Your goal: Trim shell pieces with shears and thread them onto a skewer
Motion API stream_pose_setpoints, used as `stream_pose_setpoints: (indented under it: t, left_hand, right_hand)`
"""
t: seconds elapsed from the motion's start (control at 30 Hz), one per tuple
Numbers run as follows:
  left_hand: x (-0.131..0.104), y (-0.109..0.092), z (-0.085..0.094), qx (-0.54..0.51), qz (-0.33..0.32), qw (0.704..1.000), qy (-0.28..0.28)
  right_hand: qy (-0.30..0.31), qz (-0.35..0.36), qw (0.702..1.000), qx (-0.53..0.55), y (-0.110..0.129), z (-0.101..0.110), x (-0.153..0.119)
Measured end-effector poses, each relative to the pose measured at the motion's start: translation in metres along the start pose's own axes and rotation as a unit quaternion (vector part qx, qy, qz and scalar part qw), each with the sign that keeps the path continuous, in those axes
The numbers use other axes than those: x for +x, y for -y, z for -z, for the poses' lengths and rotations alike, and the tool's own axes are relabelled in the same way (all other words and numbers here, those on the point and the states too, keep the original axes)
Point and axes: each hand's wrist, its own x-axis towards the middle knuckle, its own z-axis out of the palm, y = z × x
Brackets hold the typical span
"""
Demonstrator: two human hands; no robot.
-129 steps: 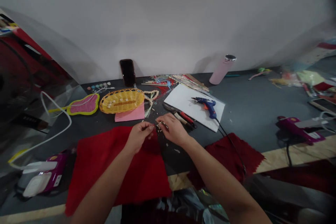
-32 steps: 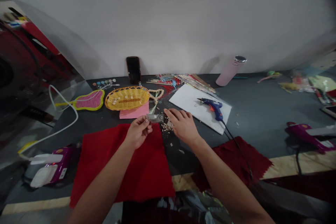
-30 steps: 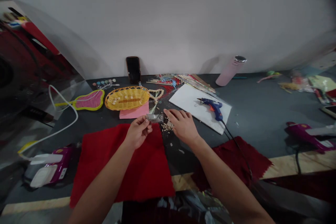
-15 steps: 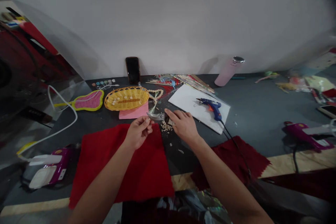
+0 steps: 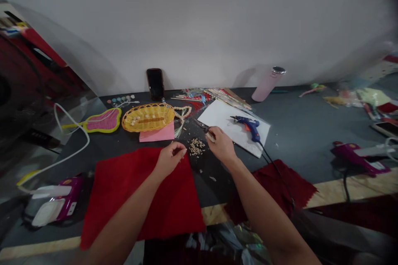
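Note:
My left hand (image 5: 171, 158) hovers over the right part of a red felt cloth (image 5: 139, 198), thumb and fingers pinched together. A tiny pale tip shows at its fingertips, too small to name. My right hand (image 5: 221, 147) is closed around a metal hand tool (image 5: 202, 124) with short jaws, pliers or snips; I cannot tell which. The jaws point to the far left, beside a white board (image 5: 214, 112). Between both hands, a small heap of short beige pieces (image 5: 196, 148) lies on the dark table.
A yellow woven basket (image 5: 149, 118) sits partly on pink paper (image 5: 157, 134). The blue glue gun (image 5: 250, 126) lies on the white board, its cord trailing right. Behind stand a phone (image 5: 155, 84), thin sticks (image 5: 228, 97) and a pink bottle (image 5: 268, 85). Purple devices (image 5: 360, 157) flank the workspace.
My right hand has drawn the tool away from my left fingertips, back and to the right. My left hand has shifted slightly right and down, baring the heap of beige pieces.

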Motion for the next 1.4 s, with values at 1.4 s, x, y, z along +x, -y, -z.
stream_pose_setpoints:
  t: [1.4]
  left_hand:
    - [0.022, -0.032, 0.008, 0.327, -0.085, 0.940, 0.046]
  right_hand:
    - [-0.045, -0.014, 0.990, 0.133, -0.015, -0.011, 0.008]
